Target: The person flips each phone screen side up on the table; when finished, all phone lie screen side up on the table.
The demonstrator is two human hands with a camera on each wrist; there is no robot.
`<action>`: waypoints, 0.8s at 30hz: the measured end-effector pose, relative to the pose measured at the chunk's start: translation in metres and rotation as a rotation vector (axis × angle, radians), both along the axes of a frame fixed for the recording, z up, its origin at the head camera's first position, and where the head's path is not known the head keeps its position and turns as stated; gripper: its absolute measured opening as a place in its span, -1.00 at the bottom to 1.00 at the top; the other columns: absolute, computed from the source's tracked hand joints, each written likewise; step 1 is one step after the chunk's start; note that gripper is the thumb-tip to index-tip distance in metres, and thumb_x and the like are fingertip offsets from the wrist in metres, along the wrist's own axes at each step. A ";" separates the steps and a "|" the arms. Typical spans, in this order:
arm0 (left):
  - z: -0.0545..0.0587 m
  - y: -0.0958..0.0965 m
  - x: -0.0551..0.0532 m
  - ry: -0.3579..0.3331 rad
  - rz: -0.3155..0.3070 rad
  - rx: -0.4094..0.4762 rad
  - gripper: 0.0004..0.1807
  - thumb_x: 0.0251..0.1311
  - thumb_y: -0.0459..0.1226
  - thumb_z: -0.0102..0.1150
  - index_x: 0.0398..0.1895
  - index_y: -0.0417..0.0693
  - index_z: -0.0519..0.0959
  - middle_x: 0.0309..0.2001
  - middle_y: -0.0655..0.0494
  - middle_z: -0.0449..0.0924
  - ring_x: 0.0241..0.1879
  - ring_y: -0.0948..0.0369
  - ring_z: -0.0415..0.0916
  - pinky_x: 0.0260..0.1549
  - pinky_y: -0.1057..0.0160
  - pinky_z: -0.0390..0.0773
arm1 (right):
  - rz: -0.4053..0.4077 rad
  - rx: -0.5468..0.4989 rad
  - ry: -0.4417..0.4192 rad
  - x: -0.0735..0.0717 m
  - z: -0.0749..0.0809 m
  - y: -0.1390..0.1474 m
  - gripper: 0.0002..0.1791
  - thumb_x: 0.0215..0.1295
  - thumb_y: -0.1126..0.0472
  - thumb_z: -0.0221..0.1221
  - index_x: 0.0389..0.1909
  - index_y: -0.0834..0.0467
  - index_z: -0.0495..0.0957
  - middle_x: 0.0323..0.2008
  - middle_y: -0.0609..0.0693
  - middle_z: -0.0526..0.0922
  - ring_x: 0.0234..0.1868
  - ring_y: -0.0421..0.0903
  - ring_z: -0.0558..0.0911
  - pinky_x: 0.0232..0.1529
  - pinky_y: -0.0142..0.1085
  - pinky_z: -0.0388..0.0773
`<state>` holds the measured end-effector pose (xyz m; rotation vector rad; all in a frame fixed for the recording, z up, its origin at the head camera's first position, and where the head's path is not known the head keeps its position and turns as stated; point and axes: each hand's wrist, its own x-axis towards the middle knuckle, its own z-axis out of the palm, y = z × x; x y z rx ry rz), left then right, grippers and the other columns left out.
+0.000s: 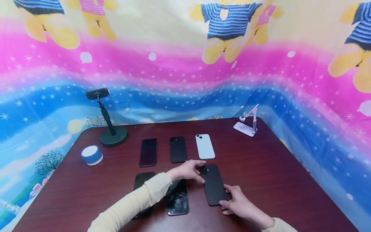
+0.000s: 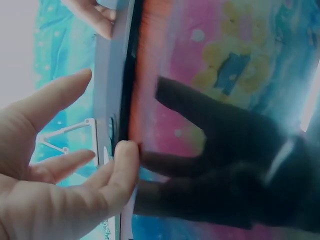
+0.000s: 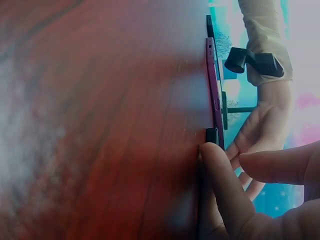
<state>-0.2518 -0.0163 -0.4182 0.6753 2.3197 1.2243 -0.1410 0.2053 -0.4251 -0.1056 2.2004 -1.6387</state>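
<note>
A black phone (image 1: pixel 214 187) with its camera side up lies at the right of the front row. My left hand (image 1: pixel 187 170) reaches to its upper left corner, fingers spread and fingertips right at the edge. At the lower right corner, my right hand (image 1: pixel 239 203) touches the side and bottom edges with extended fingers. In the right wrist view, one fingertip (image 3: pixel 212 147) meets the phone's corner near the table. Under my left forearm lies a glossy dark phone (image 1: pixel 178 199), and another dark phone (image 1: pixel 144 177) is partly covered by the sleeve.
Behind are a dark phone (image 1: pixel 148 152), a black phone (image 1: pixel 178 149) and a white phone (image 1: pixel 205 146). A dark green phone stand (image 1: pixel 113 137) and a blue-and-white roll (image 1: pixel 92 155) stand left, a white folding stand (image 1: pixel 244 129) back right. A patterned curtain (image 1: pixel 174 74) hangs behind the table.
</note>
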 end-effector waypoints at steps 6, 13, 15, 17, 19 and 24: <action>-0.002 0.004 0.001 -0.056 0.092 0.071 -0.23 -0.05 -0.44 0.40 0.32 -0.26 0.33 0.22 -0.25 0.43 -0.04 0.04 0.54 -0.19 0.26 0.56 | -0.010 0.006 -0.001 0.000 0.001 -0.001 -0.13 0.14 0.42 0.25 0.30 0.66 -0.07 0.05 0.46 0.01 -0.36 -0.06 0.66 -0.28 -0.20 0.69; -0.004 0.004 0.004 -0.066 0.217 0.111 -0.32 -0.06 -0.49 0.35 0.24 -0.36 0.40 0.15 -0.27 0.49 0.10 -0.08 0.48 -0.09 0.15 0.57 | 0.014 -0.005 -0.004 0.000 0.002 -0.002 -0.11 0.15 0.37 0.25 0.31 0.65 -0.09 0.05 0.48 0.02 -0.34 -0.06 0.65 -0.25 -0.19 0.69; -0.004 0.005 0.006 -0.078 0.235 0.131 -0.34 -0.04 -0.51 0.33 0.23 -0.37 0.40 0.16 -0.28 0.47 0.11 -0.08 0.47 -0.12 0.16 0.59 | 0.010 -0.001 -0.004 0.001 0.002 -0.002 -0.11 0.15 0.37 0.25 0.32 0.64 -0.08 0.06 0.48 0.04 -0.34 -0.06 0.65 -0.26 -0.20 0.69; -0.005 0.004 0.006 -0.109 0.247 0.165 -0.36 -0.01 -0.52 0.31 0.23 -0.38 0.39 0.19 -0.30 0.43 0.07 -0.05 0.52 -0.15 0.18 0.62 | 0.003 0.010 0.003 0.001 0.002 -0.003 -0.13 0.15 0.37 0.26 0.31 0.63 -0.06 0.06 0.47 0.06 -0.35 -0.06 0.63 -0.27 -0.21 0.69; -0.006 0.004 0.007 -0.142 0.256 0.208 -0.38 0.01 -0.55 0.28 0.23 -0.40 0.39 0.21 -0.33 0.39 -0.02 -0.03 0.59 -0.19 0.21 0.66 | -0.007 0.024 0.018 0.001 0.002 -0.004 -0.14 0.14 0.38 0.26 0.31 0.62 -0.03 0.05 0.46 0.09 -0.37 -0.07 0.60 -0.29 -0.21 0.69; -0.009 0.000 0.009 -0.161 0.267 0.258 -0.43 0.04 -0.56 0.25 0.20 -0.40 0.42 0.19 -0.33 0.39 -0.02 -0.03 0.59 -0.21 0.23 0.66 | -0.043 0.085 0.079 0.003 0.000 -0.008 -0.17 0.12 0.31 0.31 0.27 0.61 0.07 0.00 0.43 0.18 -0.44 -0.07 0.56 -0.41 -0.23 0.68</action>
